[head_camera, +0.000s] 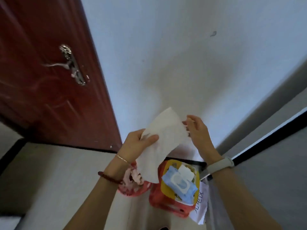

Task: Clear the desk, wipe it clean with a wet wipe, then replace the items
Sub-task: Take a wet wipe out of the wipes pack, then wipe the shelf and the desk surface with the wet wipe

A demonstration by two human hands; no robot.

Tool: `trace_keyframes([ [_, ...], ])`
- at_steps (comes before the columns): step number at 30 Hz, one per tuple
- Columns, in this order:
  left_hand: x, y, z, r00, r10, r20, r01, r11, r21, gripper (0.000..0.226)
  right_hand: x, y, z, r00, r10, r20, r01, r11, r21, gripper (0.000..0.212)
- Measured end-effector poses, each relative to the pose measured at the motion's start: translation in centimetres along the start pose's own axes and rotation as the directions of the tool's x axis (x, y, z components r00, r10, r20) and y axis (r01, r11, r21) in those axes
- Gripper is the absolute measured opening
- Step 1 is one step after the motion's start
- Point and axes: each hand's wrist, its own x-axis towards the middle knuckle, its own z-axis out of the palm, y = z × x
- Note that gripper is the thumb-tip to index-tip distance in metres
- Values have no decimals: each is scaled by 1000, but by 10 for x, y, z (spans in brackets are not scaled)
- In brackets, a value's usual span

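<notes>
The wet wipe [163, 143] hangs unfolded between both raised hands: the left hand [137, 144] pinches its lower edge, the right hand [196, 130] grips the far corner with its fingertips. Below the wrists lies the blue wipe pack [180, 184] on a red-and-yellow package [166, 198]. I'd judge wiping hasn't started; the desk itself isn't clearly in sight.

Two bare forearms reach forward, the left hand [137, 143] pinching a white wipe [159, 143] with thumb across it, the right hand [197, 130] gripping its opposite edge, fingers curled.
</notes>
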Motion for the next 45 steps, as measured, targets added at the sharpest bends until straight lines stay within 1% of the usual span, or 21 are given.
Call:
trace_keyframes([
  [3, -43, -7, -62, 960, -197, -197, 127, 939, -319, 11, -37, 7, 76, 928, 226, 296, -239, 971, 11, 41],
  [5, -86, -26, -108, 913, -300, -276, 158, 884, -439, 17, -77, 1, 136, 772, 269, 576, -347, 938, 27, 45],
  [7, -139, -51, -156, 852, -385, -354, 175, 847, -502, 21, -118, -15, 197, 644, 257, 720, -345, 938, -27, 39],
  [9, -200, -75, -201, 783, -451, -428, 202, 835, -511, 26, -154, -26, 256, 618, 162, 770, -208, 977, -39, 32],
  [11, -262, -96, -239, 708, -490, -508, 221, 837, -500, 30, -189, -27, 313, 592, 49, 805, -92, 996, 6, 44],
  [12, -292, -105, -256, 659, -508, -555, 227, 837, -497, 31, -209, -27, 337, 531, 1, 847, -19, 1000, 11, 50],
  [14, -350, -123, -289, 511, -547, -663, 247, 832, -497, 34, -250, -29, 382, 427, -63, 902, 204, 979, -28, 44],
  [17, -432, -148, -331, 228, -563, -794, 192, 826, -530, 23, -310, -33, 449, 293, -147, 945, 471, 882, -9, 27],
  [19, -476, -157, -348, 86, -542, -836, 131, 838, -530, 12, -349, -33, 485, 180, -168, 969, 602, 798, 26, 19],
  [20, -495, -160, -354, 41, -514, -857, 133, 853, -505, 21, -366, -36, 500, 139, -175, 975, 640, 767, 46, 16],
  [22, -521, -164, -368, 23, -414, -910, 159, 900, -406, 26, -392, -43, 528, 119, -198, 973, 681, 730, 65, 13],
  [23, -531, -166, -376, 46, -377, -925, 182, 914, -363, 22, -402, -48, 542, 137, -227, 964, 690, 720, 71, 14],
  [26, -548, -171, -399, 190, -349, -918, 247, 922, -299, 15, -416, -59, 584, 108, -333, 937, 705, 690, 164, 13],
  [28, -548, -177, -421, 283, -362, -888, 397, 887, -236, 15, -419, -65, 613, 74, -303, 950, 692, 701, 170, 17],
  [30, -545, -186, -447, 239, -353, -905, 459, 862, -215, 25, -419, -70, 642, 65, -290, 955, 669, 723, 174, 21],
  [31, -542, -194, -461, 207, -351, -913, 421, 875, -241, 30, -418, -70, 658, 69, -286, 956, 644, 745, 176, 20],
  [34, -525, -209, -503, 75, -489, -869, 185, 863, -469, 18, -413, -65, 707, 104, -240, 965, 563, 814, 142, 18],
  [37, -503, -225, -538, -27, -592, -805, 98, 800, -592, 31, -410, -59, 747, 69, -45, 997, 364, 931, 17, 24],
  [40, -486, -235, -568, -58, -553, -831, 124, 822, -556, 14, -406, -52, 781, 70, 121, 990, 239, 962, -135, 19],
  [43, -470, -243, -591, -60, -467, -882, 162, 867, -470, 31, -399, -49, 810, 156, 74, 985, 364, 923, -127, 15],
  [45, -459, -253, -607, -45, -398, -916, 157, 903, -400, 27, -397, -48, 825, 144, 76, 987, 296, 948, -116, 9],
])
